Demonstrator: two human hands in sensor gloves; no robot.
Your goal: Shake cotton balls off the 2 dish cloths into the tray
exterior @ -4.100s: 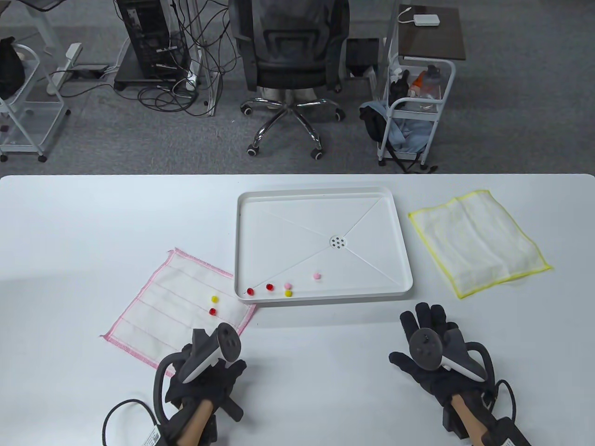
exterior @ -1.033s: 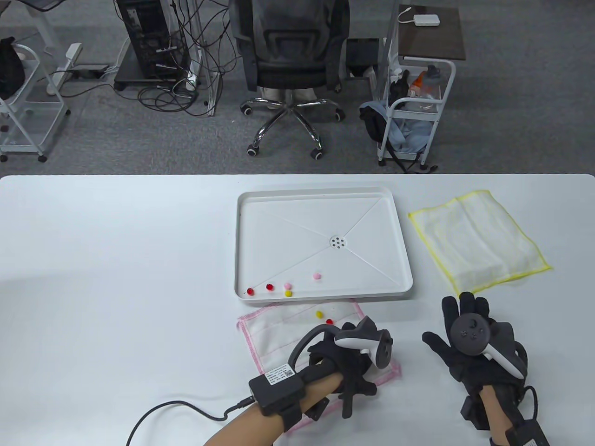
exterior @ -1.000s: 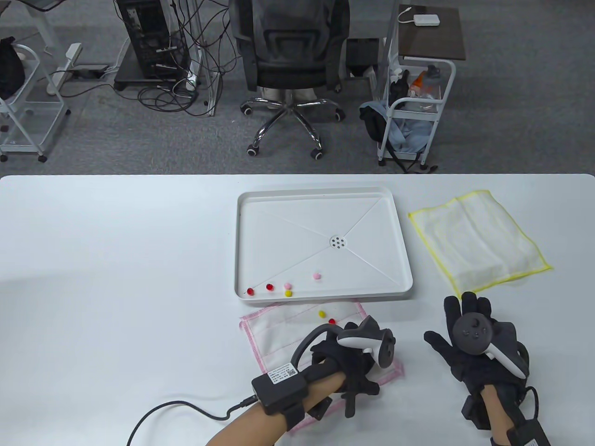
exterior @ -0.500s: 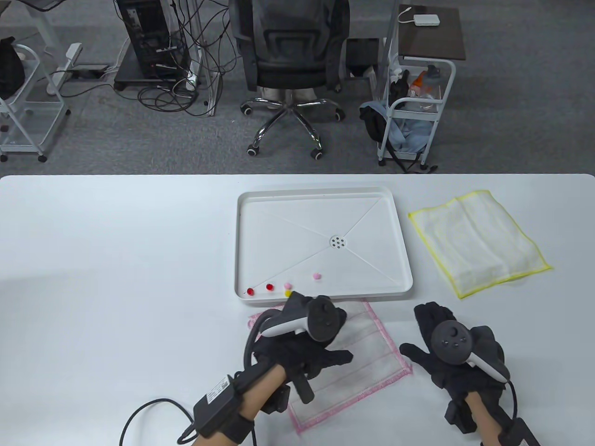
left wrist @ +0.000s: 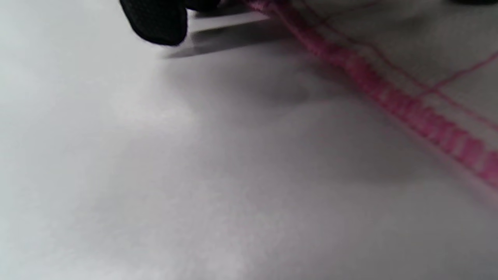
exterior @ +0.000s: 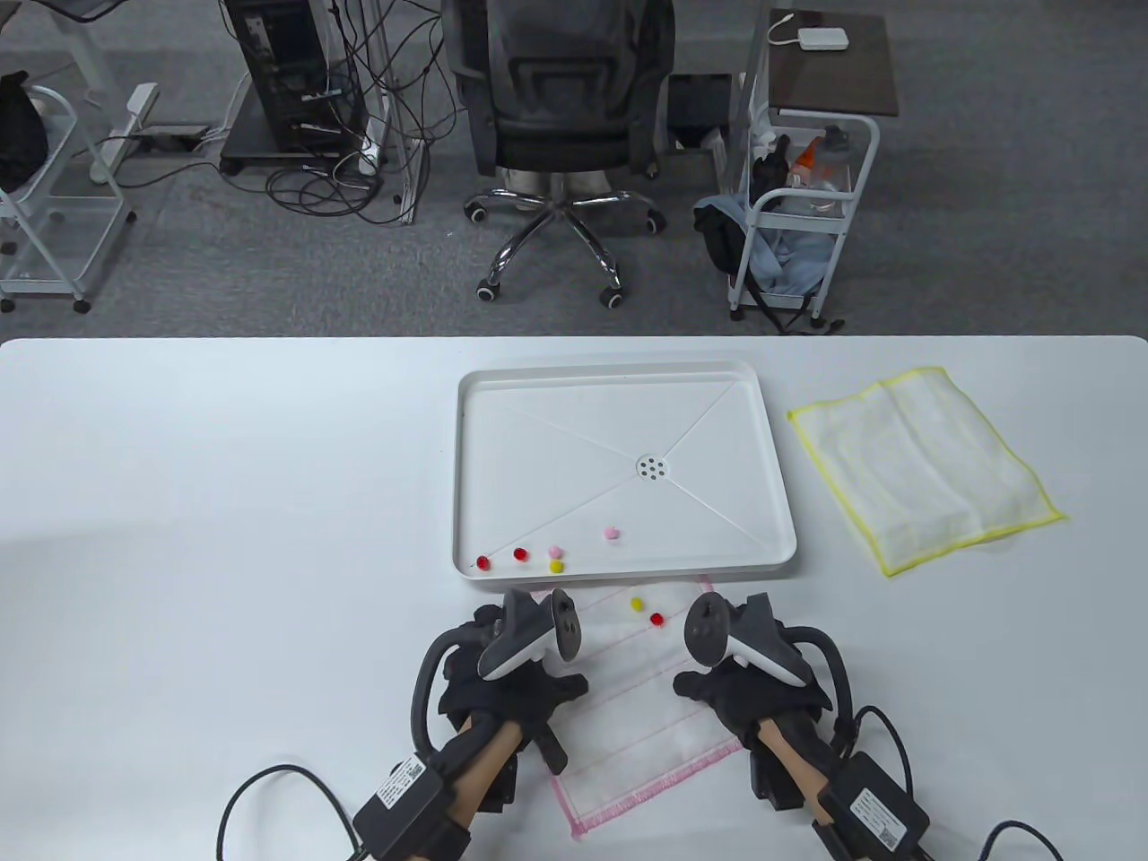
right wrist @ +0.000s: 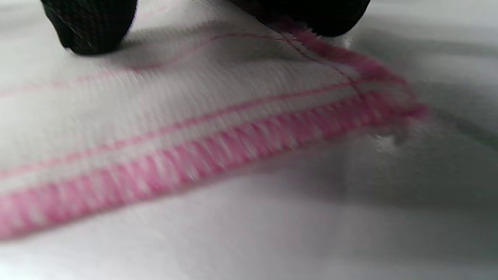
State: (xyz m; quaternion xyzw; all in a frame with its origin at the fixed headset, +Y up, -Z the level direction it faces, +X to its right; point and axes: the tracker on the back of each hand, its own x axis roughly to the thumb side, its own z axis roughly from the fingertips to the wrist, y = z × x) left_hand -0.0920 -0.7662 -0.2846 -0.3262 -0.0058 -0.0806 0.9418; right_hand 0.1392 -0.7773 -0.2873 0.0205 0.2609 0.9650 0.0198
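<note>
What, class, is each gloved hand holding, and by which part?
Both are at the pink-edged cloth: the left hand on its left edge, the right hand on its right edge. Whether the fingers actually grip it cannot be told.

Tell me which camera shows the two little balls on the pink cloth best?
The table view: the yellow ball and red ball lie on the pink cloth. Both wrist views show only blurred cloth edge, no balls.
</note>
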